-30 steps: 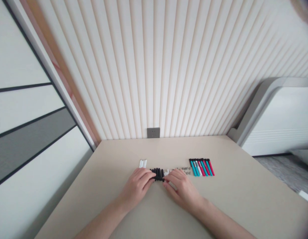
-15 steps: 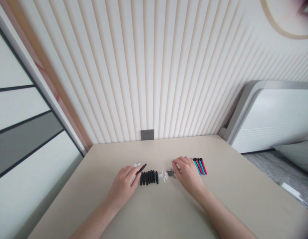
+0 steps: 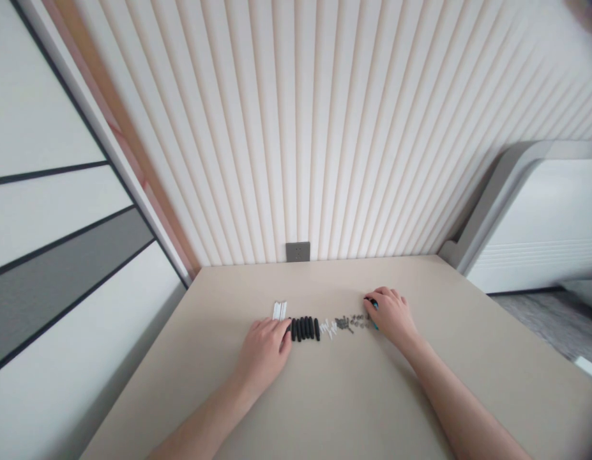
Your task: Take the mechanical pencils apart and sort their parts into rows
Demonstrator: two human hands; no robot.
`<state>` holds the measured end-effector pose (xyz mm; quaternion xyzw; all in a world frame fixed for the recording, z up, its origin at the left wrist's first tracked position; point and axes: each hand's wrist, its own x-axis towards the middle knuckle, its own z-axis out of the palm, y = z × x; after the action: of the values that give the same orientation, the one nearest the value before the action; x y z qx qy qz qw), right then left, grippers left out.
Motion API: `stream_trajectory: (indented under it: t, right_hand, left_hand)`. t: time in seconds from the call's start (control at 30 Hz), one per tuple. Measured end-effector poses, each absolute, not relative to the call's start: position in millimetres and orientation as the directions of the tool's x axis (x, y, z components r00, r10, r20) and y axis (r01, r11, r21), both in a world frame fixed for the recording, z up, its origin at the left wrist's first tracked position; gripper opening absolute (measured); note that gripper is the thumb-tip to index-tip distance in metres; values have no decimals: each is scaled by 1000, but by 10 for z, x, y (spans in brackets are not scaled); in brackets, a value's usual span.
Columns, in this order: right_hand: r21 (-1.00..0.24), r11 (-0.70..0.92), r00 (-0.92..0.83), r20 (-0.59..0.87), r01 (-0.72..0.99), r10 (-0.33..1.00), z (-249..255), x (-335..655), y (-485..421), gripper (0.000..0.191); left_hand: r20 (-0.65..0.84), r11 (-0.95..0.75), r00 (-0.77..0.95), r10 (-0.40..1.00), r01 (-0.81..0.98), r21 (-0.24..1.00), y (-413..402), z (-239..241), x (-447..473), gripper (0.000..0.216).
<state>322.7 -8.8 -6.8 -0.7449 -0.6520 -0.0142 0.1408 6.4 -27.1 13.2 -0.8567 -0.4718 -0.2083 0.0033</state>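
Observation:
My left hand (image 3: 264, 348) rests on the beige table (image 3: 324, 402), its fingers together, pinching the leftmost of a row of short black pen pieces (image 3: 306, 328). My right hand (image 3: 392, 317) lies curled over the bundle of coloured pens (image 3: 373, 305), and only a black tip and a bit of teal show past the fingers. Between the two hands lie small white pieces (image 3: 329, 328) and small grey metal pieces (image 3: 352, 321). A few thin white sticks (image 3: 279, 310) sit just behind my left fingertips.
The table stands against a ribbed white wall with a grey socket (image 3: 297, 251) just above the tabletop. A white and grey unit (image 3: 539, 223) stands off the table's right corner. Panelled wall runs along the left.
My left hand had lifted one black piece and now has it down at the left end of the row. My right hand slid right, from the grey pieces onto the coloured pens.

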Motion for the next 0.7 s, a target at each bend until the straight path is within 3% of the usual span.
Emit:
stream_trajectory:
  t: [0.33, 0.7]
  right_hand:
    - [-308, -144, 222, 235, 940, 946, -4, 3217, -74, 25]
    - [-430, -61, 252, 404, 901, 880, 82, 3125, -122, 30]
  left_hand:
    - [358, -484, 403, 842, 858, 173, -287, 122, 79, 22]
    - [340, -590, 517, 785, 792, 157, -277, 99, 75, 26]
